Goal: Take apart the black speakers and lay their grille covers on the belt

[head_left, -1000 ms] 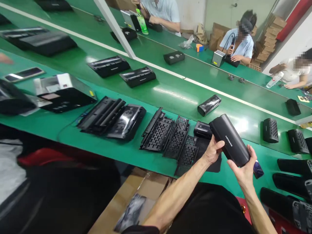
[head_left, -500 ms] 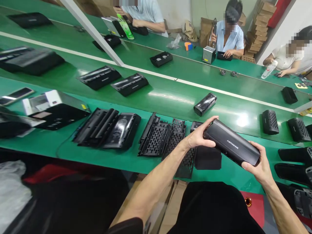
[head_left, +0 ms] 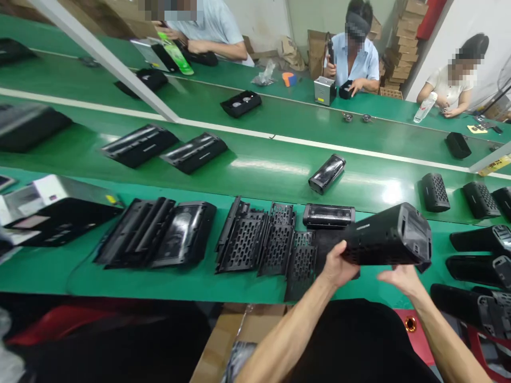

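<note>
A black speaker housing [head_left: 379, 234] with a pale brand label on its side is held tilted above the bench, its open-framed end facing right. My left hand [head_left: 339, 268] grips its near left end, the thumb up along the side. Just below its right part is my right hand [head_left: 401, 277], thumb stretched out to the left; its other fingers are hidden behind the housing. On the bench beyond lies another black speaker [head_left: 329, 215]. Dark flat sheets [head_left: 325, 250] are partly covered by the held housing. Perforated black grilles [head_left: 275, 239] lie in stacks to the left.
A green conveyor [head_left: 263, 165] carries several black housings. Left on the bench are black panels [head_left: 133, 231] and a boxy device [head_left: 67, 207]. Several black housings [head_left: 477, 264] stand at right. A slanting white post [head_left: 107, 58] crosses the upper left. Co-workers [head_left: 355, 58] sit across the line.
The speaker housing has been turned, so its end now faces right and its label is foreshortened. My right hand has shifted from the right end to below it. The view has swung rightward.
</note>
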Motion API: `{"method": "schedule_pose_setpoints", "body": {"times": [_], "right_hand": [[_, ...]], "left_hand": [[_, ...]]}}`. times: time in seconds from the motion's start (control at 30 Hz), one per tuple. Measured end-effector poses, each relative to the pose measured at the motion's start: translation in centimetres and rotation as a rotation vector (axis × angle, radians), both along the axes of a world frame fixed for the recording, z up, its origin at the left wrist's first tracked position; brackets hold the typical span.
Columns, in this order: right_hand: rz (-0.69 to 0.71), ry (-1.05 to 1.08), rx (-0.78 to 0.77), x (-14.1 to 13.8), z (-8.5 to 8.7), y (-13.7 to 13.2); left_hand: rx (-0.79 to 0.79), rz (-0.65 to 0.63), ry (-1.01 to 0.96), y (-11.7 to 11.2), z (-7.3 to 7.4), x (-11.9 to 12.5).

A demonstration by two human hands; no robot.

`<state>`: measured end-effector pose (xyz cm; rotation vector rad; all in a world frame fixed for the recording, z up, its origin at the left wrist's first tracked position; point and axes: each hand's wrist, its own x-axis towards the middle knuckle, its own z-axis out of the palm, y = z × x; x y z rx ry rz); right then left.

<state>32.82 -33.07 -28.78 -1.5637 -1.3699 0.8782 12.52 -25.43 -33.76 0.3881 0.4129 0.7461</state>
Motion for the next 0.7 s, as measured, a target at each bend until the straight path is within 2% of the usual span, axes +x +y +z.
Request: {"method": "schedule_pose_setpoints", "body": {"times": [0.07,0.1,0.17,0.23,0.3,0.37,0.47,0.57,0.63,0.7], "right_hand": [[0.005,-0.092,-0.007,-0.7,0.1,0.1],[-0.007,-0.154,0.005,-0.6,0.6,0.1],[0.014,-0.356,0.009,0.2,2.2,0.1],[0.120,-0.611,-0.027,1.0,3.7,0.0],[0.242,-0.801,-0.086,1.5,4.6,0.0],[0.321,-0.848,-0.123,1.8,4.7,-0.1],[0.307,-0.662,-0.099,2.6,3.8,-1.2],[0.142,-0.330,-0.147,3.3,2.2,-3.4],[0.041,-0.127,-0.238,3.3,1.2,-5.1],[-0.020,0.009,-0.307,2.7,0.5,-6.6]], "left_hand": [[0.000,-0.145,0.051,-0.8,-0.8,0.0],[0.039,-0.145,0.111,-0.7,-0.8,-0.5],[0.174,-0.038,0.229,0.3,-0.4,-2.0],[0.353,0.025,0.337,1.6,0.6,-3.4],[0.516,-0.048,0.484,2.2,1.6,-4.0],[0.588,-0.106,0.611,2.0,2.0,-4.0],[0.551,-0.064,0.651,0.7,1.9,-4.1],[0.479,-0.010,0.644,-0.4,1.6,-5.1],[0.451,-0.028,0.629,-0.8,1.6,-5.9],[0.431,-0.109,0.611,-1.4,1.8,-6.8]]}}
